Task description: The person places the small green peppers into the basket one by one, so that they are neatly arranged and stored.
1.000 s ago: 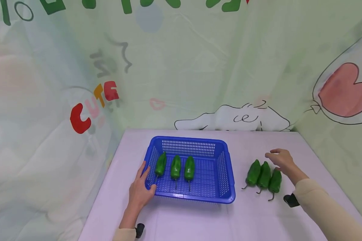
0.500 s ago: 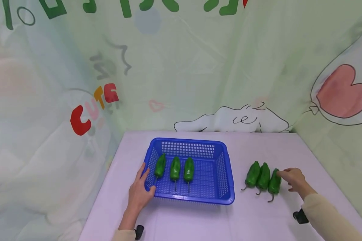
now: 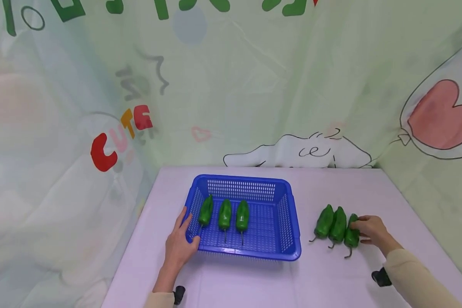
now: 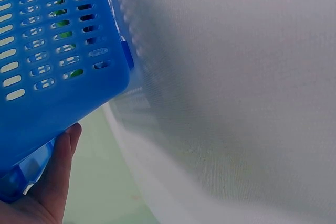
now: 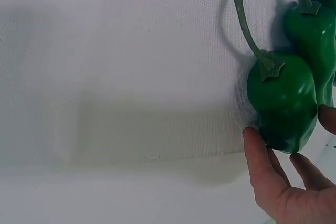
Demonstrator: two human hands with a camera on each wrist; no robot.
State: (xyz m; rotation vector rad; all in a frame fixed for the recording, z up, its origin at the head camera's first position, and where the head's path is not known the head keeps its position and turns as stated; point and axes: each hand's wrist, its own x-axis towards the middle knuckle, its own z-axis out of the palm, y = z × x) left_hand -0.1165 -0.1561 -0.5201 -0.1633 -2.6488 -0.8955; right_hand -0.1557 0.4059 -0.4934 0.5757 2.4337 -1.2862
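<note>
Printed cloth backdrop [image 3: 238, 85], pale green, hung behind the basket; pale-covered table [image 3: 246, 282] beneath it. One blue basket [image 3: 254, 255], perforated. Inside, toward its left: three green peppers [image 3: 225, 216], apart, stems nearward. At its near left corner: left hand [image 3: 179, 246], fingers spread, thumb on the rim, gripping the corner. Right of the basket: two loose peppers [image 3: 337, 226], side by side; beyond them, the end pepper [image 5: 283, 87], held between thumb and partly bent fingers of the right hand [image 3: 374, 231].
</note>
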